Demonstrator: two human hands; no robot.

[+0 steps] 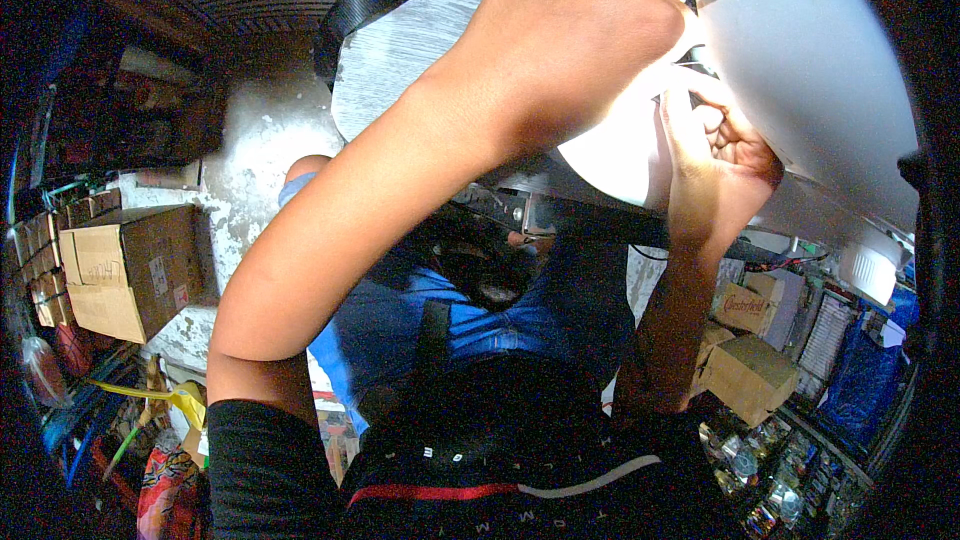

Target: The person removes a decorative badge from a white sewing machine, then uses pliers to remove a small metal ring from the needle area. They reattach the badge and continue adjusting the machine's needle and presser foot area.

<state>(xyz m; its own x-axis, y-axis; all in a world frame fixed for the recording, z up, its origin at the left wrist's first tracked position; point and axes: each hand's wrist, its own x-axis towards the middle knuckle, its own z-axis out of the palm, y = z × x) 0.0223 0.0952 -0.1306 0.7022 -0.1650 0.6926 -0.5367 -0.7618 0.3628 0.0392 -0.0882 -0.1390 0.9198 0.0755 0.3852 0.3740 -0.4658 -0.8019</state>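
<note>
A white rounded machine housing (810, 60), which looks like a sewing machine's head, stands at the upper right. Bright light falls beside it on a white surface (625, 155). From the lower left my left arm crosses over to that spot, and my left hand (595, 25) is closed there, its fingertips mostly hidden. Just right of the lit area, my right hand (728, 145) has its fingers curled and thumb and forefinger raised in a pinch. A thin pale line, perhaps thread, shows near those fingertips; glare hides what either hand grips.
A grey wood-grain board (400, 70) with a black strap (400, 0) lies behind my left arm. Cardboard boxes stand at left (135, 270) and right (750, 375). Small wrapped goods (770, 480) fill the lower right; a yellow item (185, 400) lies lower left.
</note>
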